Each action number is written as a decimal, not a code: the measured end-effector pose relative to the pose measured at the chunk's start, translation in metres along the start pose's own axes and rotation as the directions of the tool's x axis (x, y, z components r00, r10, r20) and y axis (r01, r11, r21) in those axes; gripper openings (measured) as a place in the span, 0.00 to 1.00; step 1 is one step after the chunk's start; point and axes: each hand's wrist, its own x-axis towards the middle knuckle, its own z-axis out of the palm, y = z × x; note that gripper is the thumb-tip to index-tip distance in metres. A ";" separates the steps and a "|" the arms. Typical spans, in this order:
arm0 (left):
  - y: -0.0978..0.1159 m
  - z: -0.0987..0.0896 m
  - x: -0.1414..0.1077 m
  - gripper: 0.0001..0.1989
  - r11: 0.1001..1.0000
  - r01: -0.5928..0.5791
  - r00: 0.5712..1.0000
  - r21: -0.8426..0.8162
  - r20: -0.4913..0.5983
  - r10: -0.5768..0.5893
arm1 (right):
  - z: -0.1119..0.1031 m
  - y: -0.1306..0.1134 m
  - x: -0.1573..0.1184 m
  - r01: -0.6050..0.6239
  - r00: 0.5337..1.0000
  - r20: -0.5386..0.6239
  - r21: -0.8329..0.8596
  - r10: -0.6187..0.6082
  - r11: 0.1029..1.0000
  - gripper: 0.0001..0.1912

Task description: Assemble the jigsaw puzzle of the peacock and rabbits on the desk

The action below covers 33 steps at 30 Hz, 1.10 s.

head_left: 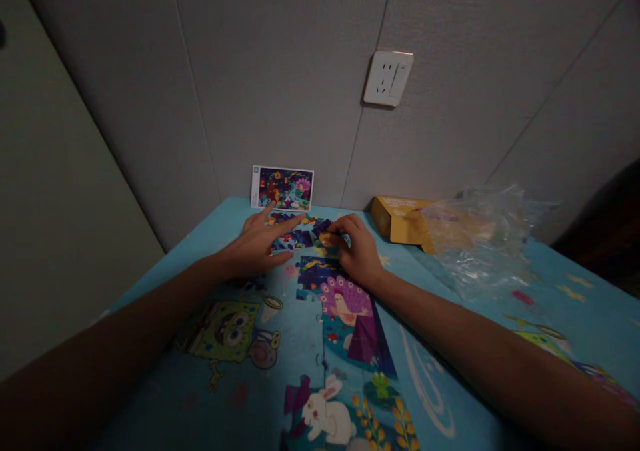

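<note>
Loose puzzle pieces lie towards the far edge of the blue table. My left hand rests over their left side, its fingers spread apart and no piece gripped. At their right, my right hand pinches a dark puzzle piece between thumb and fingers. Nearer to me is a joined puzzle section with a pink peacock. Below it, at the bottom, lies a section with a white rabbit and a green frog. A few dark pieces lie partly under my left wrist.
A picture card leans against the wall behind the pieces. An open yellow box and a crumpled clear plastic bag lie at the right. Cartoon figures are printed on the blue tablecloth. A socket is on the wall.
</note>
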 end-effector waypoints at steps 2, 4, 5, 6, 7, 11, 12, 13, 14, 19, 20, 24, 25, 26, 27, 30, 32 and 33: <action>0.008 0.002 -0.002 0.37 0.986 -0.169 0.984 0.004 0.053 0.168 | -0.002 -0.006 0.000 0.074 0.997 -0.024 0.052 -0.073 0.996 0.05; 0.014 0.004 -0.002 0.36 0.967 -0.253 0.964 -0.005 0.080 0.253 | -0.002 -0.009 0.000 0.102 0.995 0.005 0.101 -0.103 0.990 0.04; 0.016 0.004 -0.002 0.35 0.963 -0.269 0.960 -0.009 0.078 0.269 | -0.002 -0.009 0.000 0.089 0.995 0.024 0.119 -0.092 0.989 0.04; 0.016 0.003 -0.001 0.34 0.963 -0.271 0.960 -0.011 0.065 0.271 | -0.002 -0.008 0.000 0.061 0.997 0.036 0.125 -0.066 0.990 0.04; 0.016 0.002 0.000 0.33 0.968 -0.252 0.967 -0.009 0.039 0.252 | -0.001 -0.006 0.000 0.023 0.999 0.034 0.114 -0.027 0.993 0.05; 0.008 -0.005 0.004 0.27 1.000 -0.003 0.996 0.016 -0.088 0.004 | 0.002 0.008 0.001 -0.180 0.983 -0.011 -0.150 0.181 0.972 0.18; 0.005 -0.006 0.005 0.27 0.997 0.076 0.992 0.024 -0.103 -0.073 | 0.004 0.012 0.000 -0.237 0.970 -0.004 -0.235 0.243 0.943 0.23; 0.001 -0.007 0.005 0.28 0.988 0.151 0.984 0.033 -0.103 -0.147 | 0.005 0.015 0.000 -0.285 0.953 0.012 -0.306 0.304 0.908 0.27; -0.001 -0.007 0.006 0.28 0.975 0.219 0.973 0.044 -0.087 -0.215 | 0.006 0.017 0.000 -0.322 0.934 0.035 -0.359 0.357 0.876 0.30; -0.007 -0.009 0.007 0.29 0.923 0.377 0.921 0.076 0.071 -0.382 | 0.009 0.019 0.001 -0.359 0.876 0.139 -0.450 0.461 0.818 0.26; -0.007 -0.009 0.007 0.28 0.924 0.376 0.921 0.075 0.078 -0.381 | 0.008 0.018 0.001 -0.357 0.870 0.156 -0.457 0.469 0.815 0.24; -0.007 -0.006 0.007 0.29 0.925 0.363 0.923 0.109 0.095 -0.374 | 0.006 0.015 0.004 -0.336 0.866 0.193 -0.461 0.462 0.821 0.17; -0.008 -0.005 0.007 0.30 0.923 0.365 0.921 0.121 0.102 -0.377 | 0.005 0.015 0.004 -0.329 0.869 0.192 -0.461 0.455 0.824 0.16; -0.010 -0.003 0.007 0.30 0.922 0.366 0.919 0.129 0.103 -0.379 | 0.005 0.015 0.004 -0.324 0.874 0.189 -0.463 0.449 0.825 0.15; -0.011 -0.002 0.007 0.30 0.921 0.367 0.920 0.134 0.095 -0.380 | 0.005 0.015 0.003 -0.320 0.877 0.182 -0.465 0.444 0.825 0.14; -0.015 0.001 0.006 0.29 0.928 0.354 0.932 0.119 0.043 -0.361 | 0.006 0.017 0.002 -0.320 0.886 0.156 -0.475 0.436 0.820 0.13; -0.016 0.002 0.005 0.28 0.936 0.338 0.939 0.103 0.022 -0.342 | 0.007 0.018 0.002 -0.321 0.892 0.135 -0.482 0.431 0.815 0.12; -0.015 0.002 0.005 0.27 0.939 0.330 0.943 0.096 0.018 -0.333 | 0.007 0.019 0.001 -0.322 0.895 0.124 -0.485 0.428 0.813 0.12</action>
